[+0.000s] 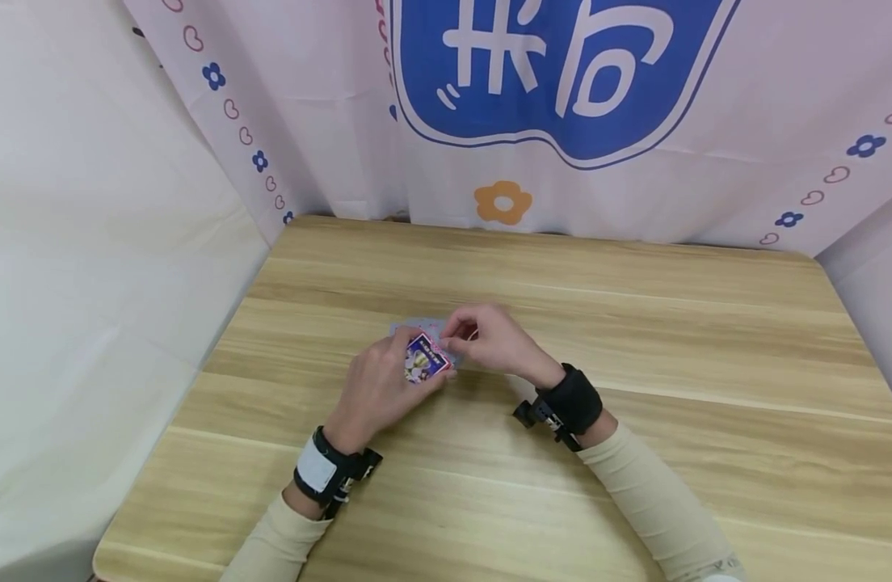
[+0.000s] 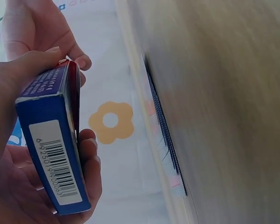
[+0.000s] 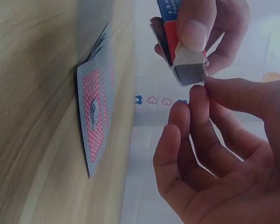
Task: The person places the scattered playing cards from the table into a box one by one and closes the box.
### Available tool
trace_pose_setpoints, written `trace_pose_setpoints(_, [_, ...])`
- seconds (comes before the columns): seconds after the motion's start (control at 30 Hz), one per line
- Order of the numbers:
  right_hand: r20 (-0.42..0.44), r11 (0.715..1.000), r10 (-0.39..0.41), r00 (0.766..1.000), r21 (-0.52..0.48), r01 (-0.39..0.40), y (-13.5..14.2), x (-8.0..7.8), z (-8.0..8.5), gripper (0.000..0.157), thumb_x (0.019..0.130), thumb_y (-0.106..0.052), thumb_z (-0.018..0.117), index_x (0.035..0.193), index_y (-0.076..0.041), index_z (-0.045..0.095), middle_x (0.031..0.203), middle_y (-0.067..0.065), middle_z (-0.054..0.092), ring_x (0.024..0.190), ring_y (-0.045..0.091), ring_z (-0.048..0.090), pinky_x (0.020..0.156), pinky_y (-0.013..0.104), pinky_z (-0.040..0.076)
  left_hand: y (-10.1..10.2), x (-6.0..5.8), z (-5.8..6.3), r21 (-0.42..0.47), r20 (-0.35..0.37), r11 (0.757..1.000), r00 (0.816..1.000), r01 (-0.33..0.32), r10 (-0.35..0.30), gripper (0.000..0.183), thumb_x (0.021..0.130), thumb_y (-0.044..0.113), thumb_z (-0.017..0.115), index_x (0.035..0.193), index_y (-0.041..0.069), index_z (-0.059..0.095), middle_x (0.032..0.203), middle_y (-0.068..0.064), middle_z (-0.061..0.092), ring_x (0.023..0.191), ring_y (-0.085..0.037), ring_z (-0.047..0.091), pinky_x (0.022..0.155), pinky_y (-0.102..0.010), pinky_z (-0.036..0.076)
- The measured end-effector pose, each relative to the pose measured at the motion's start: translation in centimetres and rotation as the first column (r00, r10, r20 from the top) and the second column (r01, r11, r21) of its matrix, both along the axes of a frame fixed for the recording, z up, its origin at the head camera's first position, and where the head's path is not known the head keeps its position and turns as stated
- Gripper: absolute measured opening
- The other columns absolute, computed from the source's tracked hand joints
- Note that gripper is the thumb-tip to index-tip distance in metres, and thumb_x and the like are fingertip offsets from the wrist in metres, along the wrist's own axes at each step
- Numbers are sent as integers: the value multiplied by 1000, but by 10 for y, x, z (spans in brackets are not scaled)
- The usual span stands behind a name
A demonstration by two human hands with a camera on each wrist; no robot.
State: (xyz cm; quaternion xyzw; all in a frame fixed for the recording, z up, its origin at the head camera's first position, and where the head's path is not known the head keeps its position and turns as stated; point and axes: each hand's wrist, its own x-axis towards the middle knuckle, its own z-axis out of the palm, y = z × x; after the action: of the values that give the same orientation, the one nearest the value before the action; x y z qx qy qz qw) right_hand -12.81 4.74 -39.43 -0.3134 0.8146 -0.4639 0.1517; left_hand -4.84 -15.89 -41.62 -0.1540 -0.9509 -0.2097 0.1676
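Observation:
My left hand grips a small blue and red playing-card box between thumb and fingers, above the tabletop. In the left wrist view, a white barcode label shows on one blue end. My right hand has thumb and index fingertip brought together at the box's other end, pinching at its edge. In the right wrist view, that end shows its torn white cardboard flap and a grey inside. Beneath the box, a loosely spread stack of playing cards lies on the table, red and grey backs up.
The wood-grain table stretches out on both sides of the hands. Behind it hangs a pale cloth with a blue emblem, and a white sheet hangs at the left. Both wrists wear black straps with small cameras.

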Motion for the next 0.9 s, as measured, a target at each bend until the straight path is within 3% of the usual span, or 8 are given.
trace_pose_setpoints(0.27, [-30,991,112,993,76,-109,0,4,6,13,101,-8,66,100,-11,79,96,3,76,85,10,66,73,24,53,1,0,-1,-23,-1,1000,1000,9,-9,70,80,56,88,116,1,65,81,-9,72,63,-16,65,50,-26,49])
trace_pose_setpoints(0.33, [-16,992,100,995,80,-99,1,3,5,16,103,-9,63,104,-10,79,99,5,77,85,12,65,73,25,52,2,0,-2,-19,2,1000,1000,6,-6,70,80,55,88,117,1,65,81,-9,72,63,-16,65,50,-26,49])
trace_pose_setpoints(0.43, [-28,991,9,1000,137,-5,2,-2,-1,20,105,-13,61,113,-7,79,102,9,77,81,14,63,72,29,51,2,-1,-1,-14,4,1000,1000,-2,2,71,79,54,89,119,0,64,80,-10,72,63,-16,65,50,-27,50])
trace_pose_setpoints(0.53, [-150,949,-85,985,289,126,2,-6,-11,24,103,-17,64,117,-2,76,102,12,76,80,18,63,75,35,54,2,-1,0,-14,10,1000,1000,-10,10,73,79,54,89,121,0,64,81,-10,73,63,-15,66,51,-28,50])
trace_pose_setpoints(0.67, [-297,855,-91,950,467,228,-1,-6,-22,36,96,-31,76,115,-1,74,107,17,74,97,28,67,90,45,57,2,-1,0,-11,23,1000,1000,-14,15,74,79,55,89,123,1,63,83,-9,73,63,-14,64,50,-27,50])
trace_pose_setpoints(0.8, [-360,818,-66,931,515,257,-8,-3,-28,52,90,-47,82,117,-3,71,114,20,70,109,37,65,92,52,56,2,0,0,-17,25,1000,999,-20,21,74,78,56,89,122,2,63,82,-8,72,63,-13,64,51,-27,49])
trace_pose_setpoints(0.9, [-386,810,-63,920,519,273,-11,-2,-29,49,87,-47,84,104,-4,69,112,20,68,106,38,65,86,52,57,2,0,0,-13,29,1000,999,-19,19,74,78,56,89,123,2,63,83,-8,72,64,-13,64,51,-27,49])
